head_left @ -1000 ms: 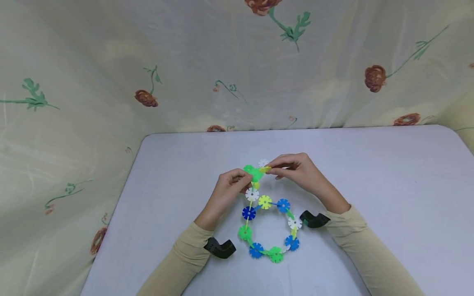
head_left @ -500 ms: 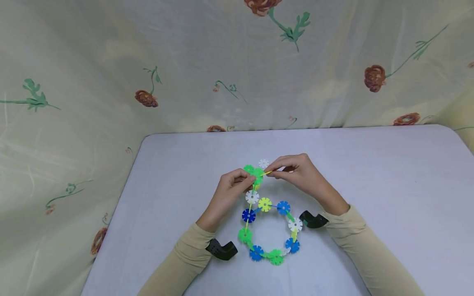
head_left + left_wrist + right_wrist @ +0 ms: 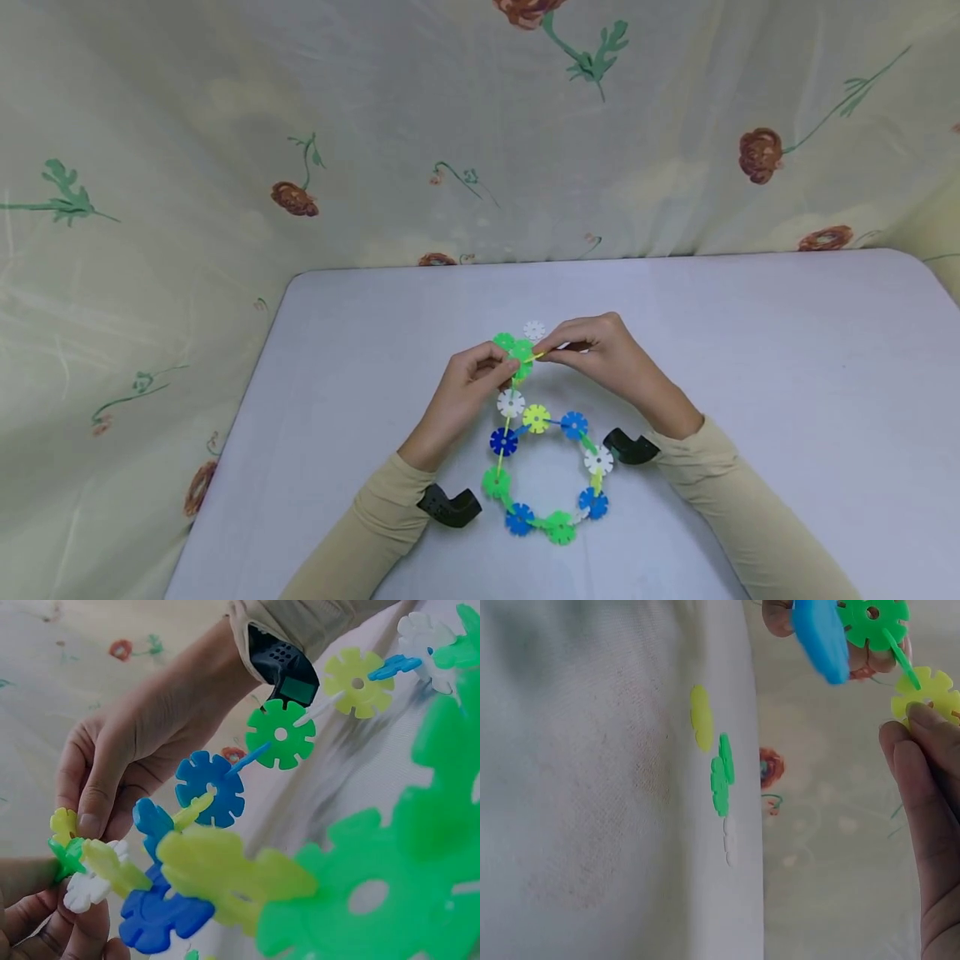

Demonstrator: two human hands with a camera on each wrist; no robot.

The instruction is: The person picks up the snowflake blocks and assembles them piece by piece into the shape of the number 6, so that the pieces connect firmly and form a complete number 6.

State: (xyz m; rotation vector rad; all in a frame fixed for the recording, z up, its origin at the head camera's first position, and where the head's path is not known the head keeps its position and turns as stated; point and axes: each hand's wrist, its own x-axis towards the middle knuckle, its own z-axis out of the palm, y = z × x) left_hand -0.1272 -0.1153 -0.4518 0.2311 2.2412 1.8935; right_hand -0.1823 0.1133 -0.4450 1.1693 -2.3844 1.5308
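Observation:
Notched plastic discs form a chain with a closed ring, its green disc (image 3: 561,527) nearest the front. My left hand (image 3: 468,392) pinches the chain's far end at a green disc (image 3: 871,621), raised over the table. My right hand (image 3: 600,350) pinches a yellow disc (image 3: 926,690) between thumb and fingertips. In the right wrist view the yellow disc's edge meets a green disc (image 3: 904,661) that slots into the one by my left fingers. Below the left hand the chain runs through a white disc (image 3: 512,403) and a dark blue disc (image 3: 504,442).
Loose on the white table (image 3: 750,358) beyond the hands lie a yellow disc (image 3: 701,718), green discs (image 3: 719,786) and a white disc (image 3: 730,841). Dark wrist cameras sit on both sleeves, the left camera (image 3: 448,506) close to the ring. A flowered curtain (image 3: 375,167) hangs behind the table.
The yellow disc in my right hand has turned edge-on to the head view and moved slightly down and left against the green disc. Both hands and the chain have shifted slightly nearer.

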